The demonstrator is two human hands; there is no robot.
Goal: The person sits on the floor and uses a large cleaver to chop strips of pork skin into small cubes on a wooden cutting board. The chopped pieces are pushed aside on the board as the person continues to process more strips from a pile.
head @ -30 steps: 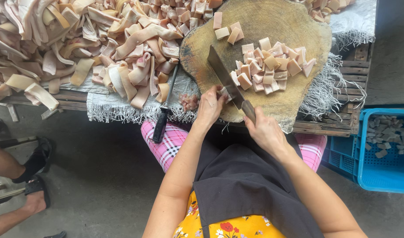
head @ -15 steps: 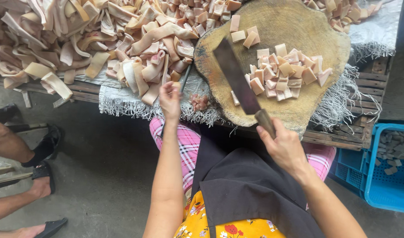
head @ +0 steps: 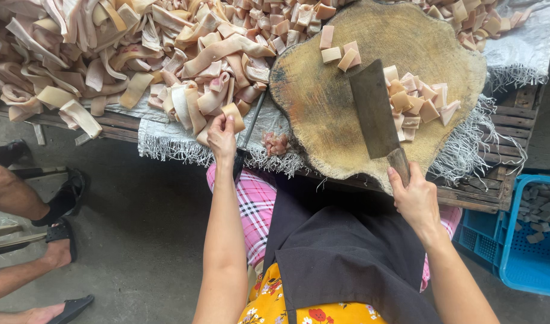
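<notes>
1. L hand [head: 222,137]: fingers pinched on the end of a pale strip [head: 233,115] at the near edge of the strip heap [head: 137,54], arm stretched fwd.
2. R hand [head: 416,201]: closed round the wooden handle of a cleaver [head: 375,117]; broad dark blade lies flat on the chopping block [head: 329,114], tip pointing away from the person.
3. Block = thick round wood slab on the table's near edge. Cut cubes [head: 422,105] sit just right of the blade, touching it; a few more cubes [head: 339,53] near the blade tip.
4. Small pinkish scrap pile [head: 276,143] between the two hands, on the fringed woven sheet [head: 167,141] covering the table.
5. A dark rod-like tool [head: 249,135] lies just beside the L hand, btw heap and block.
6. Person seated: pink plaid trousers, black apron [head: 341,258] over the lap.
7. Blue crate [head: 521,234] on the floor at right, greyish bits inside.
8. Far left: another person's legs, black sandals [head: 65,201].
</notes>
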